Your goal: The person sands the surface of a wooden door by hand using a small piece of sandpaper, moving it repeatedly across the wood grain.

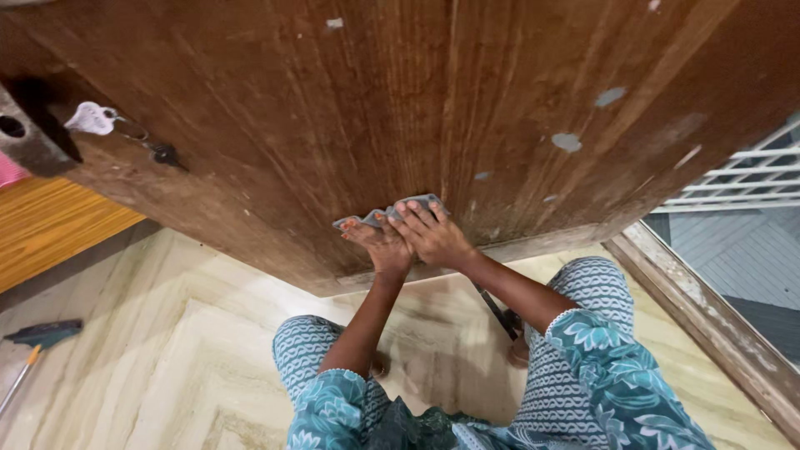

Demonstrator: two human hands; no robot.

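Head view: grey cloth (392, 212) at frame centre, pressed flat on lower part of brown wooden door (333, 108), long axis running left-right. Both hands on it, fingers spread, palms pressing, not clenched: left hand (379, 246) lower, right hand (433, 237) overlapping it, reaching further up. Small white tag (90, 118) on key ring (133, 132) hangs upper left, near lock (21, 133). Blue-headed tool (42, 333) on floor (167, 350), lower left.

- Door (333, 108): dark brown wood, streaky grain, matt, with pale chipped spots.
- Cloth (392, 211): grey, soft fabric, pressed flat on the door.
- Floor (167, 358): pale veined stone, smooth, faintly glossy.
- Door frame (708, 317), right: worn, scuffed wood.
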